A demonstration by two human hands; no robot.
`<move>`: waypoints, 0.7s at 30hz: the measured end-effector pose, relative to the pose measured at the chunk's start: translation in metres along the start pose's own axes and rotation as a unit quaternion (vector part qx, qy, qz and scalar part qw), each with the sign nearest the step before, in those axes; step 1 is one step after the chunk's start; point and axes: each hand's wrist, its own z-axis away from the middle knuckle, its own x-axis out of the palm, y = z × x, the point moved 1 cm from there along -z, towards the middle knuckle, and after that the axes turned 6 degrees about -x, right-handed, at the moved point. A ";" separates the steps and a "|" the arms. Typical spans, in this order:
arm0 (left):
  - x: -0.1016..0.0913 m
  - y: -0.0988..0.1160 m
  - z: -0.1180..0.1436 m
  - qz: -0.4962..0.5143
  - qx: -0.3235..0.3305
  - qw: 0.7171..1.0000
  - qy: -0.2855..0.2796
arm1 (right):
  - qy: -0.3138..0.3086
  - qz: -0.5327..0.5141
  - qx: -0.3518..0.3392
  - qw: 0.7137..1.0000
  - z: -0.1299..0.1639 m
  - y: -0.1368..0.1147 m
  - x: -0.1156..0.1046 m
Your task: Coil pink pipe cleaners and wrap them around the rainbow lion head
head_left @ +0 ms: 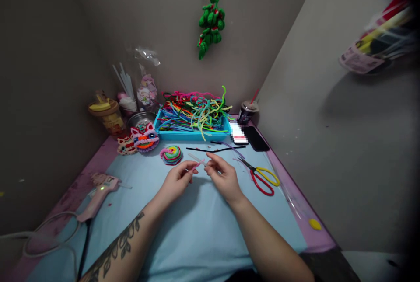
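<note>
At the clock's centre, a pink strip (199, 165) is appearing to cross a thin pale stick (195, 158); the left hand (179, 178) is pinching the strip and the right hand (225, 178) the stick, both grips narrow, probably for fine control. Outward, a striped coil (171, 155) is sitting near ten, scissors (252, 169) are lying just past three and a glue gun (99, 198) is resting between eight and nine, seemingly for easy reach, while at twelve a blue tray (177, 135) is gathering fuzzy stems (197, 113), perhaps keeping colours visible
</note>
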 end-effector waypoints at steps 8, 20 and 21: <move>0.002 0.003 0.001 -0.014 0.009 1.000 -0.005 | -0.021 0.033 -0.029 0.999 0.000 0.000 0.000; -0.001 -0.005 -0.001 -0.039 0.066 0.997 0.016 | -0.034 -0.035 0.071 0.996 0.006 0.005 0.011; -0.001 -0.005 0.000 -0.048 0.068 0.996 0.016 | -0.039 -0.023 0.066 0.997 0.006 0.005 0.010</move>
